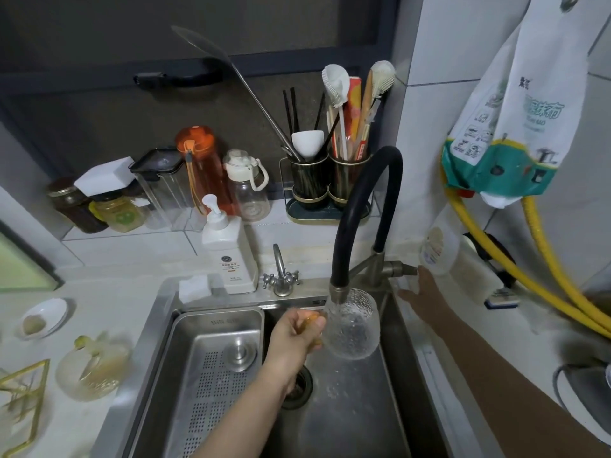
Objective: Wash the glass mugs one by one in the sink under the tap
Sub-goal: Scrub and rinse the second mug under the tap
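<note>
A textured glass mug [352, 328] with an amber handle hangs over the sink [334, 418], right under the black tap spout [340, 290]. Water runs from the spout into it. My left hand [296, 338] grips the mug by its handle. My right hand [421, 294] reaches to the tap lever [405, 268] at the sink's right rim, fingers spread and straight, touching or just below the lever. Another glass mug [91, 368] with a greenish handle stands on the counter at the left.
A perforated steel drain tray [211, 368] fills the sink's left half. A white soap pump bottle [229, 252] and a small second tap [281, 276] stand behind the sink. Jars, bottles and a utensil holder [325, 183] line the back ledge. A yellow hose [529, 276] hangs right.
</note>
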A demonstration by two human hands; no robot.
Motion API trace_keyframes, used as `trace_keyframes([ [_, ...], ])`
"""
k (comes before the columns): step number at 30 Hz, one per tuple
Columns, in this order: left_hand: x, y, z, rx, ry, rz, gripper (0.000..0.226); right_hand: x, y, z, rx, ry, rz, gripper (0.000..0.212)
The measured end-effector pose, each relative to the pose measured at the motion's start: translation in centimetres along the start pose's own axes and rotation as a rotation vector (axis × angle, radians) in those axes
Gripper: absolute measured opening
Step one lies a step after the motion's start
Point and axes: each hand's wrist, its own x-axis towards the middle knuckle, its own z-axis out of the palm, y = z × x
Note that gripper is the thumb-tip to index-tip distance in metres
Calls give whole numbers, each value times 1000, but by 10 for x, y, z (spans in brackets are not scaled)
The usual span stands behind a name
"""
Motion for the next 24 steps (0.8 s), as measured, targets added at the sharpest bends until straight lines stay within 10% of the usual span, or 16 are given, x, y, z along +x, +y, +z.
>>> trace_keyframes([
  [19,-5,-6,-12,42,-3,14,12,-103,-42,31,253,-102,-11,27],
  [24,-16,-7,-23,14,-20,-16,5,-160,-42,51,279,-229,-162,60],
])
